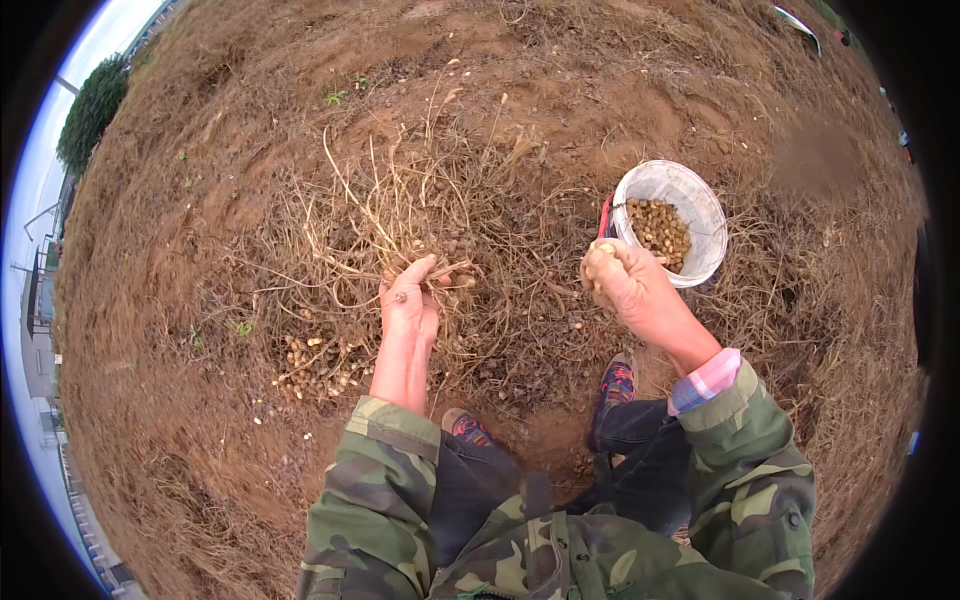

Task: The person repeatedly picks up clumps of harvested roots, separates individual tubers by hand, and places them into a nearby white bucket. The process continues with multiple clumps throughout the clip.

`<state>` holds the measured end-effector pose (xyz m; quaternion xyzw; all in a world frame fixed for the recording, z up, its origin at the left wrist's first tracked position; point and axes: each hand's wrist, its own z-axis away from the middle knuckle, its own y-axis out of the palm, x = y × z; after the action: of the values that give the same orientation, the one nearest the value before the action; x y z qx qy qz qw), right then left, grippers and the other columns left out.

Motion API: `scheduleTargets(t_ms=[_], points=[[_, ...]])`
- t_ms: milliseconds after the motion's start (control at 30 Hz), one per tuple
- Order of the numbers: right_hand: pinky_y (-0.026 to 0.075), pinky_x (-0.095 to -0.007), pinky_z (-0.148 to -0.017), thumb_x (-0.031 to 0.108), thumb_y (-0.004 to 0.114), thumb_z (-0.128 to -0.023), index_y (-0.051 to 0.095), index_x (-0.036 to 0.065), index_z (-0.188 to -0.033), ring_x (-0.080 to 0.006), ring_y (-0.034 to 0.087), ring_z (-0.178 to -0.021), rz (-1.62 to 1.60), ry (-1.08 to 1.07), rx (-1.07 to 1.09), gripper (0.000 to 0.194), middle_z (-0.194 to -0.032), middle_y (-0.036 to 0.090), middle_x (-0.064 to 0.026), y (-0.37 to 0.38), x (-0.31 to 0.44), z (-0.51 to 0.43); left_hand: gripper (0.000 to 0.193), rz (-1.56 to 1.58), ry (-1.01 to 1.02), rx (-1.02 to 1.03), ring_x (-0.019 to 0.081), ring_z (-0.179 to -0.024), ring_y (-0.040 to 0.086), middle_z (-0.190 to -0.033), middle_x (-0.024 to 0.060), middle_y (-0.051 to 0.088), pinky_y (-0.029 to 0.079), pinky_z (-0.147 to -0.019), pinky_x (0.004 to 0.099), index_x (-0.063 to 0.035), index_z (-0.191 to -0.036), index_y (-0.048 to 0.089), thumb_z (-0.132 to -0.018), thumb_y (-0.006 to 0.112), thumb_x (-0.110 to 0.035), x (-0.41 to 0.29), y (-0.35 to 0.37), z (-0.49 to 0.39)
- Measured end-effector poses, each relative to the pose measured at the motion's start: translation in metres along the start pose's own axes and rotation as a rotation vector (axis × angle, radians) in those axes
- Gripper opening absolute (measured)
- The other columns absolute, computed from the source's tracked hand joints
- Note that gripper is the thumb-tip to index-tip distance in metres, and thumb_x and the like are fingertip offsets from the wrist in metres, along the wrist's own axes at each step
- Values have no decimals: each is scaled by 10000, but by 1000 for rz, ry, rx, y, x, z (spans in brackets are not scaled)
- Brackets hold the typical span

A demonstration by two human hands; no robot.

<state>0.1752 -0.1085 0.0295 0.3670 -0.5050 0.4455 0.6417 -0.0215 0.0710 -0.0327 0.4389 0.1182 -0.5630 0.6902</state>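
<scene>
My left hand (pixel 410 296) grips a bundle of dried peanut plants (pixel 375 232) near the roots, the pale stems spreading up and to the left. My right hand (pixel 626 289) is closed around several peanuts (pixel 602 262), just left of and below the rim of a white plastic bucket (pixel 707 259). Peanuts in their shells (pixel 664 234) lie in the bottom of the bucket. A red item (pixel 605 216), partly hidden, is at the bucket's left side. More peanuts (pixel 319 367) lie heaped on the ground below and left of my left hand.
Dry vines and straw (pixel 525 277) cover the reddish soil before me. My two patterned shoes (pixel 619 379) stand just below the vines. Small green weeds (pixel 335 97) grow farther off. Buildings and a tree (pixel 94 112) show at the left rim.
</scene>
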Motion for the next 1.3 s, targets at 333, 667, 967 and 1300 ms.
scheduleTargets(t_ms=[333, 667, 967, 1300], points=[[427, -402, -990, 309, 625, -869, 418, -141, -1309, -393, 549, -1169, 737, 103, -712, 663, -1244, 527, -346, -166, -100, -42, 171, 108, -247, 248, 114, -697, 502, -912, 56, 549, 342, -450, 177, -50, -1033, 561, -940, 609, -186, 1, -6, 20], [496, -368, -862, 343, 647, -894, 662, -35, -1082, -258, 658, -983, 318, -89, -1, 422, -1013, 685, -216, -2, -23, -40, 213, -191, -268, 227, 106, -696, 541, -897, 23, 578, 373, -424, 186, -88, -1045, 574, -925, 638, -253, 21, 10, 50], [474, -268, -624, 308, 621, -940, 595, 10, -1007, -117, 599, -710, -53, 90, 171, 307, -900, 642, -45, 15, -24, -41, 224, -323, -198, 203, 102, -694, 596, -868, 14, 625, 388, -406, 178, -72, -1030, 600, -904, 657, -248, 11, 8, 56], [508, -329, -783, 154, 711, -825, 665, -22, -993, -194, 652, -868, 374, -88, 211, 247, -911, 693, -137, -1, -25, -42, 193, -433, -177, 263, 104, -671, 626, -857, 35, 654, 388, -385, 171, -85, -1012, 620, -873, 677, -205, 8, 10, 59]])
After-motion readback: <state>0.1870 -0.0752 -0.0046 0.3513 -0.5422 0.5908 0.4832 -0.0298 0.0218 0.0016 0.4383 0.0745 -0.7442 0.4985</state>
